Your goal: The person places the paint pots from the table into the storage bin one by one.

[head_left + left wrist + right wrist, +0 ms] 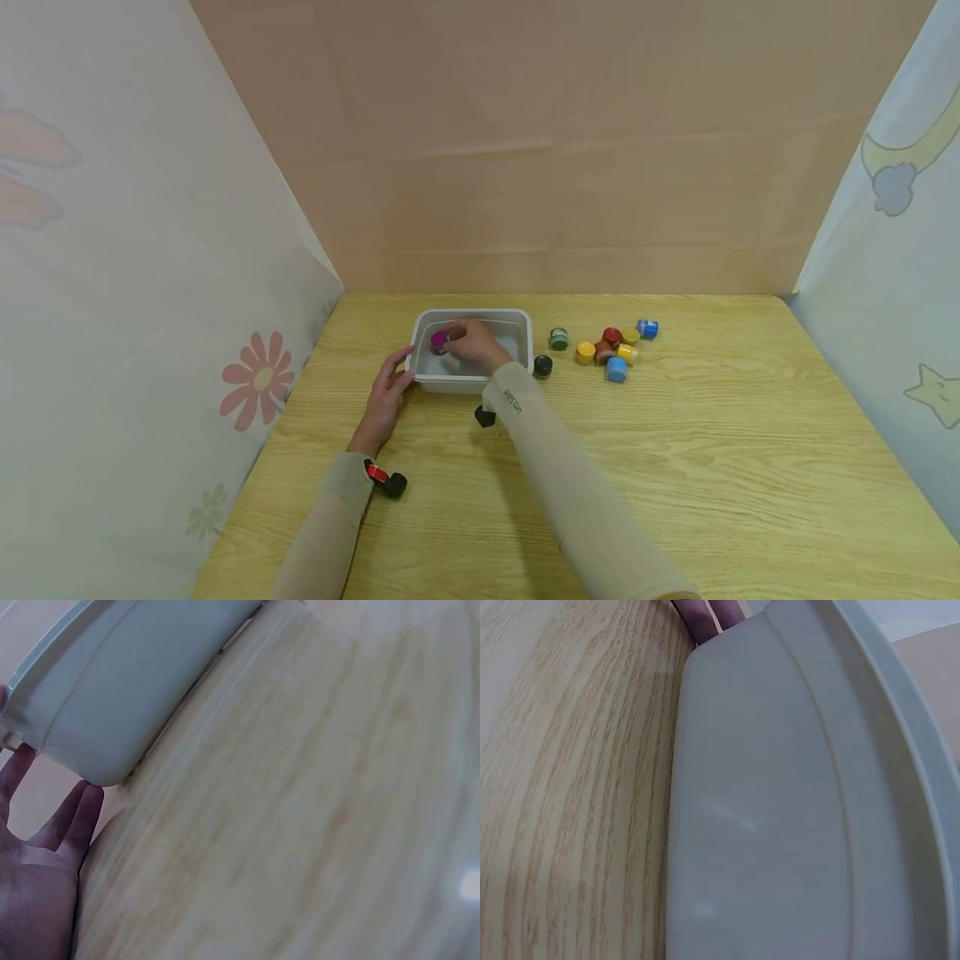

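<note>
Pale grey plastic tub (pixel 525 333); magenta-lidded small jar (pixel 438 342); light wood-grain worktop (pixel 675 467); loose jar lids in yellow (pixel 585 352), blue (pixel 617 369), red (pixel 612 336), green (pixel 558 339), black (pixel 543 366).

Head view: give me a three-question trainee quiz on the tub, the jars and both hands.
1. True or false: the right hand holds the magenta jar inside the tub.
2. What does the left hand touch? A) black jar B) the tub's corner C) blue jar
3. Fill in: the loose jars lie on the table to the tub's ____.

Key: 1 true; 2 B; 3 right.
</note>
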Motion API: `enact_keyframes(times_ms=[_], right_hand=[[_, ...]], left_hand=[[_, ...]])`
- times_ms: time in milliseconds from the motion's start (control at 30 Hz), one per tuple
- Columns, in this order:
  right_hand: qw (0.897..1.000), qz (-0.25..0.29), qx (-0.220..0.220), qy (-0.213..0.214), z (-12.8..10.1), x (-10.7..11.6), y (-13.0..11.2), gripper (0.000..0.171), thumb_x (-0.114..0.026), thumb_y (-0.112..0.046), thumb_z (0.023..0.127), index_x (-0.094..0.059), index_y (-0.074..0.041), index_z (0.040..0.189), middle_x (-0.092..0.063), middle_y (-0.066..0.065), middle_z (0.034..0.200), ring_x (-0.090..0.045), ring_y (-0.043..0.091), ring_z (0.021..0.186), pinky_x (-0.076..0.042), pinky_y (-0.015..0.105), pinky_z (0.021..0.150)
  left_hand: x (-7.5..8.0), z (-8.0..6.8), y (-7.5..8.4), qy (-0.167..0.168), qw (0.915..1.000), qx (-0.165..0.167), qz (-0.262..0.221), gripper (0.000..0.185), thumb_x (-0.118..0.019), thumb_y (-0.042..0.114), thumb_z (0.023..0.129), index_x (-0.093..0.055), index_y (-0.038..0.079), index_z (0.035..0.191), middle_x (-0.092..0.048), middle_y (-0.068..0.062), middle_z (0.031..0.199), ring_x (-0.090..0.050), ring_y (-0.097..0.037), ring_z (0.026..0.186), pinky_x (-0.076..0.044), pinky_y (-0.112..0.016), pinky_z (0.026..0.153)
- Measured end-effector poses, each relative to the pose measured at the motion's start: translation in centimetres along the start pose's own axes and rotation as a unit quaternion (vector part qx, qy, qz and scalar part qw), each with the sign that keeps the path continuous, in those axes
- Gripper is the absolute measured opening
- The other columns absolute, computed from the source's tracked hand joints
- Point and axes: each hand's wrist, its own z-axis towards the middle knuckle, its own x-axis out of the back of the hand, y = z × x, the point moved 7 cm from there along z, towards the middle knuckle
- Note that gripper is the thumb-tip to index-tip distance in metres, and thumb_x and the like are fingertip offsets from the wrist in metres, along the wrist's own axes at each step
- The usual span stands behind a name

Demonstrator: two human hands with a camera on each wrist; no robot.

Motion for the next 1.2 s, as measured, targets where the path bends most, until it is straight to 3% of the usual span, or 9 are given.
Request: enact_keyframes(times_ms=[300, 500, 733, 933, 1200], right_hand=[[1.0, 0.013, 0.005, -0.006, -0.7, 1.0, 0.1, 0.042, -0.069, -0.014, 0.098, -0.063, -0.007, 0.139, -0.065, 0.018, 0.136, -0.061, 0.035, 0.126, -0.05, 0.044, 0.107], [0.999, 0.007, 0.04, -0.002, -1.5, 2.5, -0.4, 0.041, -0.067, -0.01, 0.099, -0.061, -0.002, 0.14, -0.065, 0.019, 0.137, -0.062, 0.035, 0.127, -0.051, 0.044, 0.107], [0.997, 0.044, 0.064, -0.022, -3.5, 4.2, -0.6, 0.043, -0.063, -0.01, 0.103, -0.056, 0.002, 0.144, -0.058, 0.024, 0.144, -0.057, 0.038, 0.131, -0.05, 0.045, 0.108], [0.996, 0.02, 0.086, 0.004, -5.7, 6.8, -0.6, 0.04, -0.064, -0.016, 0.103, -0.061, -0.007, 0.142, -0.062, 0.022, 0.14, -0.062, 0.035, 0.125, -0.052, 0.046, 0.106], [0.995, 0.024, 0.084, 0.042, -8.7, 11.3, 1.2, 0.039, -0.065, -0.015, 0.103, -0.062, -0.006, 0.141, -0.062, 0.022, 0.141, -0.063, 0.037, 0.125, -0.054, 0.05, 0.103]], left_hand=[[0.0, -0.1, 0.1, 0.001, 1.0, -0.002, 0.006, 0.047, -0.051, 0.027, 0.111, -0.043, 0.021, 0.156, -0.03, -0.004, 0.167, -0.047, -0.038, 0.143, -0.045, -0.017, 0.105], [-0.1, -0.2, 0.5, 0.004, 0.9999, -0.01, 0.007, 0.046, -0.05, 0.023, 0.111, -0.043, 0.02, 0.156, -0.033, -0.006, 0.166, -0.048, -0.04, 0.142, -0.046, -0.017, 0.104], [-0.1, -0.1, 0.3, 0.002, 0.9999, -0.008, 0.011, 0.048, -0.049, 0.025, 0.111, -0.041, 0.017, 0.158, -0.03, -0.009, 0.167, -0.046, -0.042, 0.143, -0.045, -0.017, 0.105], [-0.1, -0.1, 0.2, 0.005, 1.0, -0.004, 0.007, 0.049, -0.051, 0.026, 0.11, -0.042, 0.018, 0.157, -0.03, -0.007, 0.167, -0.047, -0.04, 0.142, -0.045, -0.016, 0.105], [-0.1, -0.2, 0.4, 0.006, 0.9999, -0.008, 0.007, 0.048, -0.052, 0.026, 0.11, -0.043, 0.019, 0.156, -0.032, -0.005, 0.166, -0.048, -0.039, 0.141, -0.046, -0.015, 0.104]])
